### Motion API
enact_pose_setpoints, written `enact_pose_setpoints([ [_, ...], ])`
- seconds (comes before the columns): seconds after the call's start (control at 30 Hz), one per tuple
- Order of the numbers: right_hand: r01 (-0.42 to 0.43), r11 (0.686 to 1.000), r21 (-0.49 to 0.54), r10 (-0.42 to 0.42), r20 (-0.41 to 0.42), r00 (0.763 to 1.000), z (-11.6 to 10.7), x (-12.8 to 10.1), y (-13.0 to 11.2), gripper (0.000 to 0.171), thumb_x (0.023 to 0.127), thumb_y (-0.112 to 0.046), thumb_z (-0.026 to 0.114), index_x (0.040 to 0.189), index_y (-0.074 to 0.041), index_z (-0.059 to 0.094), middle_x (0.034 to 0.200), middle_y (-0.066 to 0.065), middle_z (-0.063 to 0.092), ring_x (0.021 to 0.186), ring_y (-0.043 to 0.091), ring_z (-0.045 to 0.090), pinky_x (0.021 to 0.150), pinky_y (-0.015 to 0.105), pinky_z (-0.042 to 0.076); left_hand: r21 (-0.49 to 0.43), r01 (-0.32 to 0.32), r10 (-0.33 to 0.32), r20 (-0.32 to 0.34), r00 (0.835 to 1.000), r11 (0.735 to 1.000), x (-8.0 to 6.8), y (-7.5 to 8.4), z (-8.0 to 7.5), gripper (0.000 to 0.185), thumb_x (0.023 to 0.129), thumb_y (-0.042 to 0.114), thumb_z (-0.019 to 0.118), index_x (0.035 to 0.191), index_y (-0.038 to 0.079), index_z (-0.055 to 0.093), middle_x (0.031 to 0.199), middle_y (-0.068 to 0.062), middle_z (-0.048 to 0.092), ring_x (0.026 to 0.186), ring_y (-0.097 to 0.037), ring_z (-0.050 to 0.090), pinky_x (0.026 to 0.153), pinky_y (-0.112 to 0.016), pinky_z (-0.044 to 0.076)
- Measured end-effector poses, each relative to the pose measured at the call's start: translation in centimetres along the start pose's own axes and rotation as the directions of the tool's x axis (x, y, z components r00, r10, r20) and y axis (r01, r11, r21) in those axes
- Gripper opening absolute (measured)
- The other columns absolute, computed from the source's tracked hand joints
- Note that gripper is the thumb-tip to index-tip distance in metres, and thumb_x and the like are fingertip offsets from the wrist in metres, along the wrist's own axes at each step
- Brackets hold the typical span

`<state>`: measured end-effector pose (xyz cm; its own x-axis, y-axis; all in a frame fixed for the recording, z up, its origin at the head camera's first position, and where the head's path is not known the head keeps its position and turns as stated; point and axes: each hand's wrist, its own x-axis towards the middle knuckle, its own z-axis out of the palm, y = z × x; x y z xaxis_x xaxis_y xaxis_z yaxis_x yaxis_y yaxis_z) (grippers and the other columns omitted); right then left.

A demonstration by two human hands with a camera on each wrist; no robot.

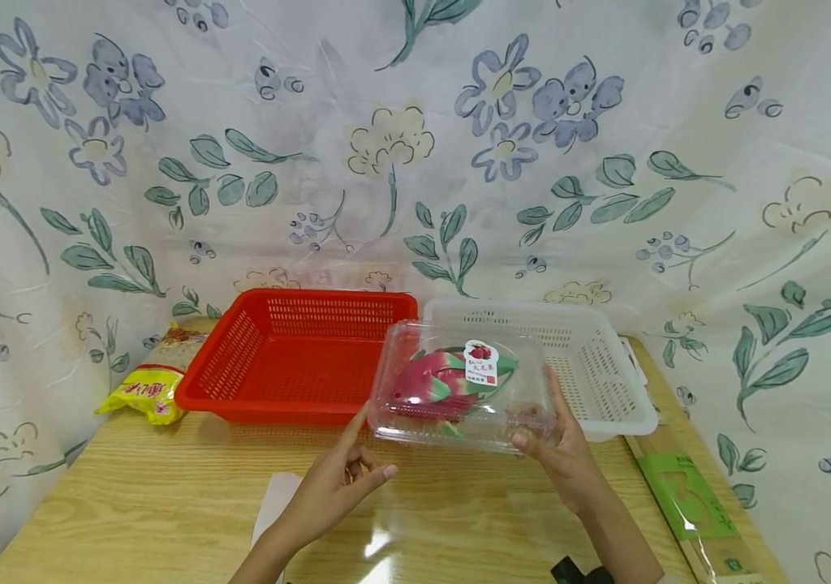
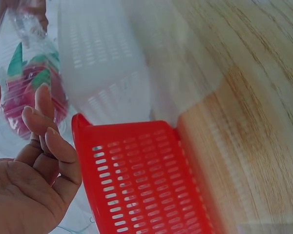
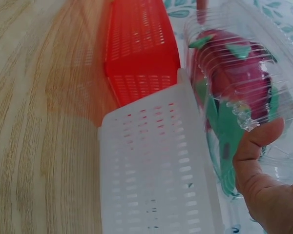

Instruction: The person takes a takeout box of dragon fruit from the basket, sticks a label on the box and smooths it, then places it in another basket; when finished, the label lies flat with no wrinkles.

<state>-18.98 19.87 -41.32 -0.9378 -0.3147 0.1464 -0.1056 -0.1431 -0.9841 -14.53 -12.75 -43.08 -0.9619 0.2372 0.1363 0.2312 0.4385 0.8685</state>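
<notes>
A clear plastic clamshell box [image 1: 525,349] holding a pink dragon fruit [image 1: 426,385] with green scales hangs tilted over the front edges of two baskets. A white label [image 1: 481,363] with a fruit picture is on its lid. My right hand [image 1: 569,458] grips the box's right end, thumb on the near side; in the right wrist view the thumb [image 3: 259,146] presses by the box's edge. At the near left corner, my left hand [image 1: 338,487] has its index finger stretched to the box, the other fingers loosely bent and holding nothing. The left palm [image 2: 29,190] faces up in the left wrist view.
Behind the box stand a red basket [image 1: 299,418] on the left and a white basket [image 1: 609,397] on the right. A yellow packet [image 1: 148,389] lies far left. A long package with a green band [image 1: 689,495] lies along the right table edge. A floral cloth [image 1: 386,203] hangs behind.
</notes>
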Motion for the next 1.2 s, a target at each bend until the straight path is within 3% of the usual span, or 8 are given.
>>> enact_pose_setpoints([
  [0.17,-0.011,0.999,0.031,0.01,0.017,1.0,-0.4,0.3,0.1,0.102,0.094,-0.01,0.065,0.159,-0.031,-0.01,0.128,0.008,0.048,0.105,0.012,0.06,0.073,0.022,0.053,0.061,0.014,-0.013,-0.006,1.0,0.998,0.4,-0.2,0.5,0.089,0.092,0.04,0.07,0.159,0.035,0.012,0.079,0.01,0.064,0.062,-0.005,0.049,0.057,-0.022,0.042],
  [0.47,0.011,0.999,0.041,-0.013,0.031,0.999,-0.7,0.9,0.1,0.1,0.095,-0.01,0.063,0.159,-0.029,-0.011,0.127,0.006,0.05,0.106,0.013,0.061,0.073,0.022,0.053,0.122,0.013,-0.014,0.006,1.0,0.992,1.1,-0.5,1.0,0.089,0.093,0.043,0.067,0.16,0.024,0.012,0.083,0.013,0.063,0.062,-0.004,0.049,0.054,-0.021,0.042],
  [0.67,0.018,0.999,0.028,-0.018,0.026,0.999,-0.9,1.2,0.2,0.1,0.095,-0.007,0.063,0.159,-0.029,-0.01,0.13,0.008,0.048,0.107,0.014,0.062,0.072,0.022,0.053,0.176,0.043,-0.04,-0.02,0.999,0.983,1.8,-0.4,1.4,0.093,0.09,0.048,0.069,0.16,0.026,0.012,0.076,0.016,0.059,0.058,-0.004,0.046,0.052,-0.021,0.038],
  [1.2,0.014,0.998,0.062,-0.015,0.017,1.0,-1.5,1.9,-0.2,0.098,0.096,-0.003,0.059,0.159,-0.029,-0.012,0.124,0.002,0.057,0.106,0.013,0.064,0.074,0.022,0.053,0.154,0.016,-0.01,-0.042,0.999,0.988,3.1,-0.5,2.7,0.094,0.091,0.043,0.071,0.161,0.024,0.011,0.073,0.012,0.059,0.054,-0.002,0.041,0.049,-0.02,0.035],
])
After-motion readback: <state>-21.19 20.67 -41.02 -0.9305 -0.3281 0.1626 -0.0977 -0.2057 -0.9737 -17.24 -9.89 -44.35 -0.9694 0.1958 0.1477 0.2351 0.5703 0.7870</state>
